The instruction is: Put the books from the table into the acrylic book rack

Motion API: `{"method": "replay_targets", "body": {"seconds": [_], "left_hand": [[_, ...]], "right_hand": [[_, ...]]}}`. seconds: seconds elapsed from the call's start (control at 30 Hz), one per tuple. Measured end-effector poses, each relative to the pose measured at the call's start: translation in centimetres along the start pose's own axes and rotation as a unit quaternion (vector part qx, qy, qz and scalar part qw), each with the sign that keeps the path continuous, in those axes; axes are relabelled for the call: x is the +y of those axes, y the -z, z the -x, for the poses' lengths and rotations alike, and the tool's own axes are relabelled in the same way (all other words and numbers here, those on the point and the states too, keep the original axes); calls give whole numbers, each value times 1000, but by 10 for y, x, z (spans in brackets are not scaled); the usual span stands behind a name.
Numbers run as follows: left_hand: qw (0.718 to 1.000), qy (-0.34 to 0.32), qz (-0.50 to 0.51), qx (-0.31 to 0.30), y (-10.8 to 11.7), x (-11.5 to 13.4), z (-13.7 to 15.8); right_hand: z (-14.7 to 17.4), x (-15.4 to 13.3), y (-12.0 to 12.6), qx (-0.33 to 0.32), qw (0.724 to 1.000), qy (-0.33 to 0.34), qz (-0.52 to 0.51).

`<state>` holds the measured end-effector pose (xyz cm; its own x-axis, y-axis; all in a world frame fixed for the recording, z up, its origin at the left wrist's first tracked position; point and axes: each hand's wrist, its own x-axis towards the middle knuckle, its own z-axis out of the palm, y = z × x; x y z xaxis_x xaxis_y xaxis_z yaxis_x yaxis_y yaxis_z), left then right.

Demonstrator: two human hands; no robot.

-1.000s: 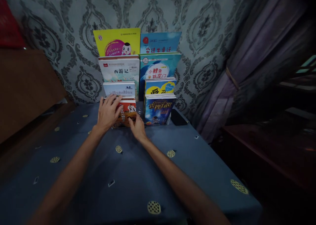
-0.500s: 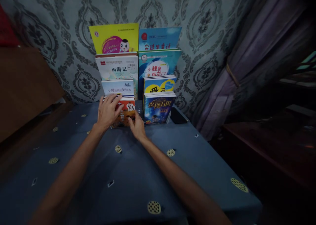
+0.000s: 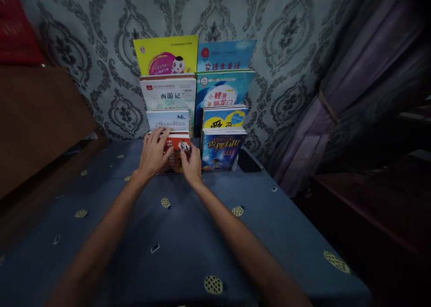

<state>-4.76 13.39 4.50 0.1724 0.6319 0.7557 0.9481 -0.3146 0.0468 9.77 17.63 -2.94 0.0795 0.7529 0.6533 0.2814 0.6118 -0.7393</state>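
Note:
Both my hands are on a red-and-brown book (image 3: 175, 142) that stands upright at the front of the left row of books. My left hand (image 3: 154, 153) lies over its left side, fingers up at the top edge and thumb across the cover. My right hand (image 3: 193, 164) grips the right edge, with its thumb on the front. Right behind stands a pale blue book (image 3: 168, 120), then a white book (image 3: 170, 94) and a tall yellow book (image 3: 164, 46). Parts of the red cover are hidden by my hands.
In the right row stand a dark blue book (image 3: 222, 150), a yellow-and-blue one (image 3: 218, 117), a teal one (image 3: 244, 80) and a light blue one (image 3: 247, 51). A flat black object (image 3: 249, 162) lies beside them on the blue tablecloth (image 3: 188, 230). Patterned wall behind, purple curtain (image 3: 299, 141) right.
The view has shifted, so the books appear further right. My right hand has moved up a little along the red book's right edge. My left hand stays over its left side.

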Motion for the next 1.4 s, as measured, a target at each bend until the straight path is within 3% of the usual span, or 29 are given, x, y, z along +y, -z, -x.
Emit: {"method": "replay_targets", "body": {"seconds": [0.23, 0.63, 0.77, 1.1, 1.4], "left_hand": [[983, 87, 116, 116, -6, -22, 18], [946, 152, 252, 138, -19, -35, 21], [922, 194, 292, 162, -27, -35, 23], [899, 230, 299, 223, -32, -25, 21], [887, 225, 335, 222, -31, -24, 21]], "right_hand": [[-20, -18, 1, 47, 995, 91, 0], [-34, -20, 3, 30, 987, 142, 63], [-33, -23, 5, 43, 988, 132, 71], [-30, -14, 2, 71, 991, 62, 98], [-33, -18, 2, 81, 995, 42, 45]]}}
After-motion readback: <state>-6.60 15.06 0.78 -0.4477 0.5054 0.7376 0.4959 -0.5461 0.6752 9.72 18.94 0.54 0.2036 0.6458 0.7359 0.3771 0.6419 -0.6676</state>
